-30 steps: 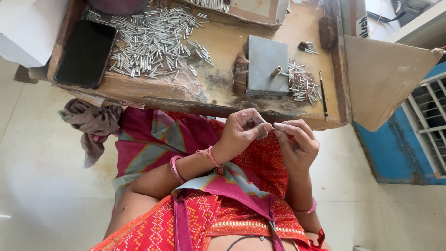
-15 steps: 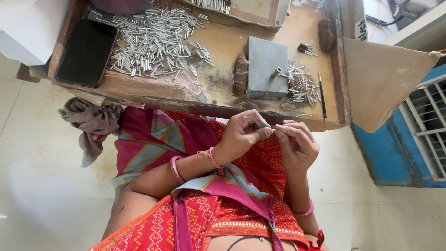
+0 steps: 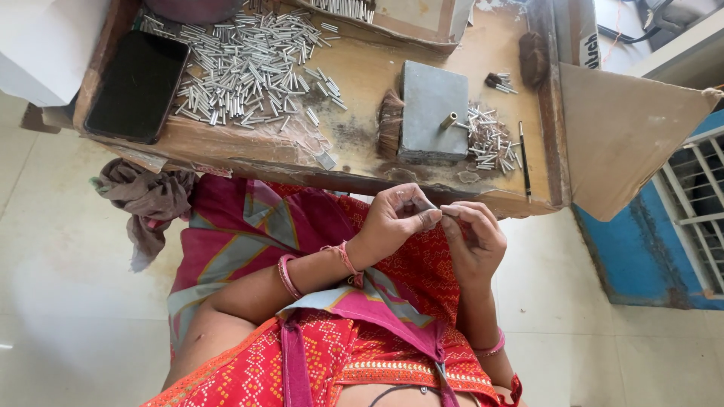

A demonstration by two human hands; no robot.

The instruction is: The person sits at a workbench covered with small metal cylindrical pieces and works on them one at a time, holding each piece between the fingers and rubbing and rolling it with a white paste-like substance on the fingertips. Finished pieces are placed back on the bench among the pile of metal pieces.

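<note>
My left hand (image 3: pixel 396 218) and my right hand (image 3: pixel 473 240) meet fingertip to fingertip over my lap, just below the front edge of the wooden work tray (image 3: pixel 362 75). Between the fingertips sits a small silver metal tube (image 3: pixel 435 206), pinched by both hands and mostly hidden by the fingers. On the tray, a large pile of similar silver tubes (image 3: pixel 241 68) lies at the left. A grey block (image 3: pixel 431 111) with a short brass tube (image 3: pixel 449 120) standing on it sits at the middle. A smaller tube pile (image 3: pixel 489 139) lies right of the block.
A black phone (image 3: pixel 137 87) lies on the tray's left end, and a thin black rod (image 3: pixel 523 158) near its right rim. A brown brush (image 3: pixel 390 124) rests against the block. A grey rag (image 3: pixel 147 200) hangs at left. A cardboard sheet (image 3: pixel 626 128) and a blue wall (image 3: pixel 641 264) stand at right.
Both hands stay in the same place over my lap. The fingertips have drawn a little closer around the small tube.
</note>
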